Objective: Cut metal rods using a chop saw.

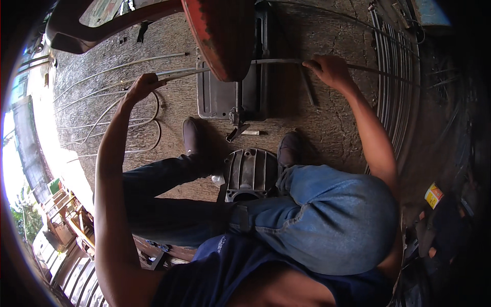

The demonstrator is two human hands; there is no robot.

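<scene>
A long thin metal rod (279, 61) runs across in front of me, passing behind the worn red housing (217, 38) of what looks like a cut-off saw. My left hand (140, 88) is closed around the rod on the left of the machine. On the other side, my right hand (331, 71) grips the same rod with the arm stretched out. The rod lies over the machine's grey metal base (205, 94); its middle stretch is hidden by the housing. A clamp screw with a crank (236, 123) sticks out toward me from the base.
The saw's dark red handle (69, 41) reaches to the upper left. Several loose rods (117, 65) and bent loops (158, 130) lie on the left floor. A bundle of long rods (394, 87) lies at right. Between my shoes sits a ribbed metal casing (250, 171).
</scene>
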